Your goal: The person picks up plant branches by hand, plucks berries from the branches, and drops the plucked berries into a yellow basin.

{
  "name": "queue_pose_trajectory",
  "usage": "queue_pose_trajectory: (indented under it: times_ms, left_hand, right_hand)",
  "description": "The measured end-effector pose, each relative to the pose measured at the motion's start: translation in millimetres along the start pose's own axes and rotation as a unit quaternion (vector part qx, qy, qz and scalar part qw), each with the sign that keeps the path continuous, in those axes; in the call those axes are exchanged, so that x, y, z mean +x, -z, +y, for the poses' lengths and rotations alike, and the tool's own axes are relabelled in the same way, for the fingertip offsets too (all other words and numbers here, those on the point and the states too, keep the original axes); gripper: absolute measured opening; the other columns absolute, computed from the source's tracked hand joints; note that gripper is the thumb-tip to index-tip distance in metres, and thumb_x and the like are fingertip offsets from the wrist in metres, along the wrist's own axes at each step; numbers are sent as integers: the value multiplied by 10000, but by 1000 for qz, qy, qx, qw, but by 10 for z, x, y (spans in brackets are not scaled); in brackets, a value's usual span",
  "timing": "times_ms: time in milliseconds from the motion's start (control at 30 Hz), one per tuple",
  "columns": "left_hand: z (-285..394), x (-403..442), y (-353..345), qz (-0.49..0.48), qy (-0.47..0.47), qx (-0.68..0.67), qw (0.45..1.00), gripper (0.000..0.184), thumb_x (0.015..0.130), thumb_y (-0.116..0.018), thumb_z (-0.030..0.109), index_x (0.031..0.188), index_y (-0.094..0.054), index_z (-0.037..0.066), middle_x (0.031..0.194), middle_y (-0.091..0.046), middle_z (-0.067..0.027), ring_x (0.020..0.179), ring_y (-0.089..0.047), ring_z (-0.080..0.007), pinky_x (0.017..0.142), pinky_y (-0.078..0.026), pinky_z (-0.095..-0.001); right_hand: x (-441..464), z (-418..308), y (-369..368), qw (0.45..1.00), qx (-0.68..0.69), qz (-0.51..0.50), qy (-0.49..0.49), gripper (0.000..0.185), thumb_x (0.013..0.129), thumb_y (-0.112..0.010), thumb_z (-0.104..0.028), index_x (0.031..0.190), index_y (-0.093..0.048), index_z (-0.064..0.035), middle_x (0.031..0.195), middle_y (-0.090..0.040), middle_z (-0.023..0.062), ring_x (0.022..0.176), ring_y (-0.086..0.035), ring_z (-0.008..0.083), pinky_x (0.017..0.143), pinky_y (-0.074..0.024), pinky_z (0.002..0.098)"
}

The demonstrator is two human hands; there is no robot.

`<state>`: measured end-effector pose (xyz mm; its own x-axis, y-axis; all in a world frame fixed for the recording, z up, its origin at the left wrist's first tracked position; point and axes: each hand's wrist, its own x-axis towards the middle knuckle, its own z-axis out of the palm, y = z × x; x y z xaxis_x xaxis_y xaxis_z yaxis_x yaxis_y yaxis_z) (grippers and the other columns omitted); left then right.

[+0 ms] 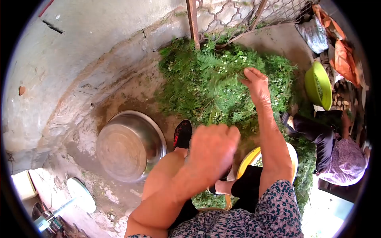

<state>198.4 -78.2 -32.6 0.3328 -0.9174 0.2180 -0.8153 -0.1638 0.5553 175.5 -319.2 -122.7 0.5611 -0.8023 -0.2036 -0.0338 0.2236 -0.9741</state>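
My right hand (256, 84) reaches forward over a big heap of cut green branches (222, 99) with feathery leaves and small pale cones or berries. Its thumb and fingers pinch a leafy sprig (226, 77), which is blurred. My left hand (212, 148) is raised close to the camera, in front of my knees. Its fingers are curled in and smeared a little; what they hold, if anything, is hidden. Below my right forearm stands a yellow tub (249, 162), partly covered by my arm and dark trouser leg.
An upturned metal pot (123, 152) lies on the ground at left, beside my shoe (183, 135). A plastered wall (79, 59) curves behind it. At right, another person (341, 158) sits near a lime-green basin (319, 85). A metal lattice gate (230, 18) stands at the back.
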Motion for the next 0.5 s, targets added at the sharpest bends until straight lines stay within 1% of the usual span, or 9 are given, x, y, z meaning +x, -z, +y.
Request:
queue_pose_trajectory:
  times_ms: [67,133,200,233,267,333,400,467,500]
  left_hand:
    - [-93,13,65,66,51,-41,996,76,733,-581,72,803,-569,47,715,-584,-126,645,-562,-313,563,-442,-383]
    - [-156,22,78,180,88,-150,968,116,766,-601,63,871,-598,14,772,-618,-128,664,-600,-256,595,-467,-313]
    - [-243,46,85,193,120,-286,931,156,792,-617,80,920,-611,-10,782,-632,-105,669,-597,-156,621,-464,-259]
    - [-263,37,56,180,114,-351,912,213,819,-613,120,980,-589,-18,810,-620,-71,747,-559,-96,670,-450,-242]
    - [-238,42,46,186,108,-354,910,213,819,-613,120,980,-589,-18,810,-620,-71,747,-559,-96,670,-450,-242]
    - [-173,62,31,167,130,-560,801,277,832,-612,155,1040,-560,-20,923,-612,-69,852,-553,-113,748,-437,-248]
    - [-210,66,38,148,124,-550,812,347,832,-621,200,1095,-535,-9,1003,-585,-63,920,-528,-119,794,-417,-252]
    - [-187,77,83,202,-8,-461,864,399,792,-658,275,1040,-563,-23,1026,-581,-145,982,-529,-197,793,-437,-312]
    - [-195,50,138,137,23,-525,840,406,790,-660,277,1041,-563,-27,973,-597,-117,909,-552,-181,766,-443,-290]
  right_hand:
    - [-256,-244,18,999,-22,-23,-5,244,804,-591,-106,981,-558,59,890,-568,78,832,-561,191,796,-483,345]
    - [-484,-448,55,996,-26,-81,21,210,785,-628,-138,948,-611,-7,837,-609,15,796,-553,119,726,-465,268]
    - [-741,-697,57,990,-48,-125,40,169,777,-629,-144,880,-618,-11,869,-604,31,781,-532,92,716,-434,230]
    - [-951,-889,-24,974,-154,-126,112,154,764,-636,-128,857,-618,-7,901,-597,46,775,-527,94,714,-429,234]
    - [-1127,-1011,-91,941,-257,-125,181,140,750,-643,-112,833,-618,-2,933,-589,60,768,-521,96,712,-424,238]
    - [-1426,-1159,-227,911,-301,-164,228,134,721,-655,-57,832,-617,8,1022,-568,135,854,-553,174,755,-439,292]
    - [-1610,-1196,-317,865,-339,-182,321,142,711,-652,-53,832,-615,12,1044,-561,189,927,-568,252,790,-447,323]
    - [-1744,-1247,-391,830,-388,-164,367,173,672,-616,5,845,-612,12,1075,-547,218,981,-558,330,838,-446,363]
    - [-1799,-1278,-414,817,-379,-172,398,215,668,-601,25,882,-606,6,1076,-549,212,994,-556,326,847,-444,357]
